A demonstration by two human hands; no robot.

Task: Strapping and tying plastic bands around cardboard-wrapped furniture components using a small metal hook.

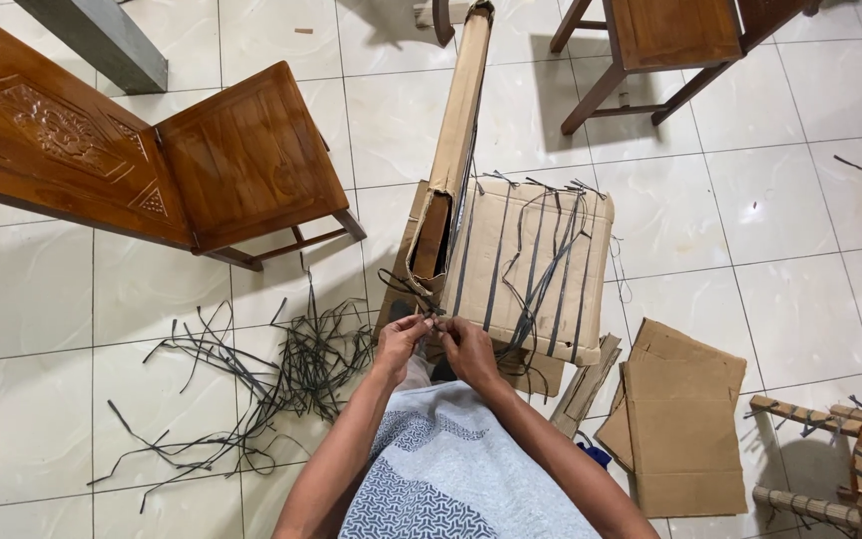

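Black strap pinched by left hand, right hand.

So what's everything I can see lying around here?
cardboard-wrapped chair: one, brown, centre, bound with dark straps
cut straps: a heap, black, on the floor at left
carved wooden chair: one, reddish brown, upper left
second wooden chair: one, brown, top right
cardboard sheets: a few, brown, floor at lower right
rattan piece: one, tan, bottom right corner
tiled floor: white
left hand: pinching a strap at the cardboard's near edge
right hand: beside it, on the same strap
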